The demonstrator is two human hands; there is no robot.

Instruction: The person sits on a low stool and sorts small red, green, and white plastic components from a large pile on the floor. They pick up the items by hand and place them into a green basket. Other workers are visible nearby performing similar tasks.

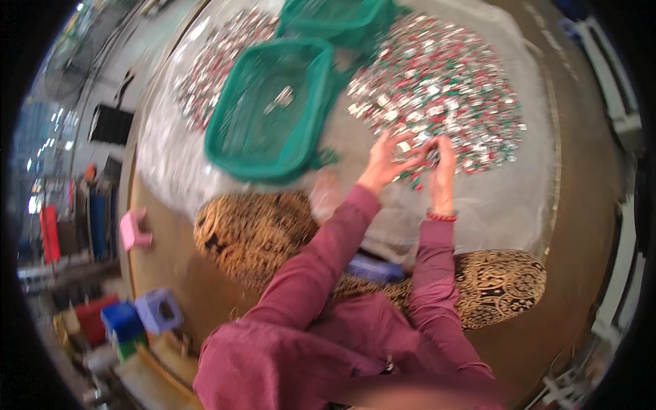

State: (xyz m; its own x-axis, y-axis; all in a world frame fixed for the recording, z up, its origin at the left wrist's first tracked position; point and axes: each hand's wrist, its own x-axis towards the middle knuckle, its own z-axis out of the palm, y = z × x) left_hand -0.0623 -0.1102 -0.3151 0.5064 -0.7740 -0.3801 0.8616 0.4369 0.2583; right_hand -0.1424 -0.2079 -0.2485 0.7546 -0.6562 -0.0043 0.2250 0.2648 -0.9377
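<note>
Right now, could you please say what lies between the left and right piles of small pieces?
In the head view: a nearer green basket, a farther green basket and bare pale sheeting.

To my left I see a pink plastic stool (129, 231) and a pale-purple plastic stool (146, 309); brown floor (579, 266) surrounds me.

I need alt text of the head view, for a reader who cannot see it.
Bare left hand and right hand close together at a pile of small silver, red and green pieces on a pale sheet. To the left, a green basket holds a few silvery items.
</note>
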